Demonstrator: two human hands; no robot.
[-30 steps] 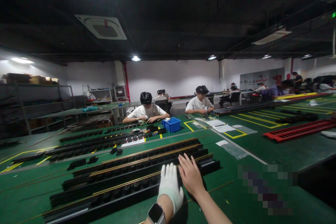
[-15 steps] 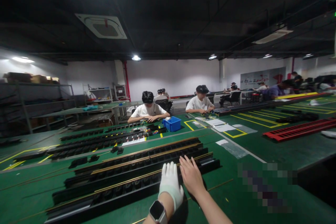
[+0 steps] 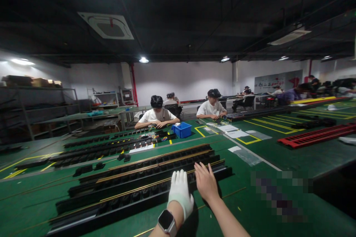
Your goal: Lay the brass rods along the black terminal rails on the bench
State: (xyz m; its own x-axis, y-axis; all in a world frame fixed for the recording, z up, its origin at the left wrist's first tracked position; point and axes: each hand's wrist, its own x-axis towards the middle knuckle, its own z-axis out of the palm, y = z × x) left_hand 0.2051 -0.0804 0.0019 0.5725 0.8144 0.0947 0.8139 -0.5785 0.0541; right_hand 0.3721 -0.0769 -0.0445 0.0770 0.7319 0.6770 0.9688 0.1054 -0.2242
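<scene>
My left hand (image 3: 180, 193), in a white glove, lies palm down over the near black channel (image 3: 133, 202), its fingers stretched out. A smartwatch (image 3: 166, 220) is on that wrist. Just to the right, my bare right hand (image 3: 206, 182) has its fingers extended over the right part of the same channel. Neither hand shows anything in its grip. Whether the fingertips touch the channel or the thin brass rods (image 3: 144, 185) along it, I cannot tell. Behind it lie more black channels (image 3: 116, 183) with brass rods on top.
Across the green table (image 3: 211, 148) two people sit behind a blue bin (image 3: 182, 130). Rows of black parts (image 3: 91, 152) lie at left. A red slotted rail (image 3: 317, 136), paper sheets (image 3: 235, 133) and a clear plastic bag (image 3: 247, 156) are at right.
My right hand has shifted a little to the right, widening the gap to my left hand. The gloved left hand has stayed nearly in place.
</scene>
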